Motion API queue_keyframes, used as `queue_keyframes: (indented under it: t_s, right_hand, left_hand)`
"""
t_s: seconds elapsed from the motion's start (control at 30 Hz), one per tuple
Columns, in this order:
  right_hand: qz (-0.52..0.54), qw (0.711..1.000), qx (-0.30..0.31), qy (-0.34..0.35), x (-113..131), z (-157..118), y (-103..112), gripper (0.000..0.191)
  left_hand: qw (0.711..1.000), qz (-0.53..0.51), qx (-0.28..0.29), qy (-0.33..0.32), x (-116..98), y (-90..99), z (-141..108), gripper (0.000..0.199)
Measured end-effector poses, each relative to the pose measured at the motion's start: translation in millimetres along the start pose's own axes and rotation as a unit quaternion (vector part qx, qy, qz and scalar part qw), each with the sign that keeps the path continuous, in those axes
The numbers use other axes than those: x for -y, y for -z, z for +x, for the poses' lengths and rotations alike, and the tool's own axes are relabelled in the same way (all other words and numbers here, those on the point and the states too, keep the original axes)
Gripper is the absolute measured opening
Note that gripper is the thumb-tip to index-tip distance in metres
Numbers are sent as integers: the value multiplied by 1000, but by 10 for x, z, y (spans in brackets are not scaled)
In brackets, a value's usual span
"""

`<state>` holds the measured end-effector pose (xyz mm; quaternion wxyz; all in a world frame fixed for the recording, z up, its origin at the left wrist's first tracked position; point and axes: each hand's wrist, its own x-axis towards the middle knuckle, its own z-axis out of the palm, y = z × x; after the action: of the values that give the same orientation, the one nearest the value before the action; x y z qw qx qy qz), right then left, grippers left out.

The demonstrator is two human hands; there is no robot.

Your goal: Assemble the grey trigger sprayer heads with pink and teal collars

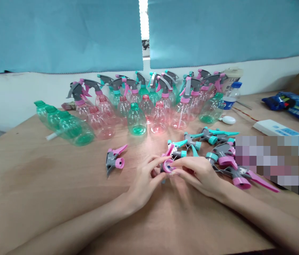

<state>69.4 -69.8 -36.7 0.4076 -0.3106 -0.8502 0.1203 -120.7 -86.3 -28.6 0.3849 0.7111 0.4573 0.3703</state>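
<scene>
Wooden table [19, 177], spray bottles [136, 120] behind; my left hand [144, 180] and right hand [199, 175] pinching a pink sprayer head [167, 165] between fingertips [177, 172]

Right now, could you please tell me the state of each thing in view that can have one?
left hand, holding the pink spray head
right hand, holding it too
second pink spray head, lying loose
teal spray heads, lying loose
front bottles, upright without sprayers
back bottles, sprayers fitted
green bottles, lying on their sides

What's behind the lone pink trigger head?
Pink and green plastic bottles stand behind the pink trigger sprayer head; the front ones partly hide the sprayer-topped bottles farther back.
</scene>
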Motion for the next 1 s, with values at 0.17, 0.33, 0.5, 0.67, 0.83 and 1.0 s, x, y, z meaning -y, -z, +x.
queue_keyframes:
  t_s: [0.17,0.33,0.5,0.67,0.83,1.0]
  right_hand:
    - [54,998,6,-44,94,0,28,23]
    - [107,990,-21,-86,153,-46,37,17]
    - [103,992,-29,-64,187,-80,29,13]
    - [81,995,-26,-52,206,-90,3,13]
    - [64,997,-27,-37,188,-119,-40,11]
    - [23,999,-25,-23,142,-126,-78,10]
  left_hand:
    - [1000,28,3,-3,-27,-4,-13,34]
    - [996,77,-25,-24,-35,-23,-26,28]
    - [974,196,-20,-116,-64,4,-121,32]
    - [939,313,-11,-141,-217,221,-368,39]
    - [906,406,-35,-114,-329,612,-684,18]
    - [886,444,-9,-130,-258,911,-948,17]
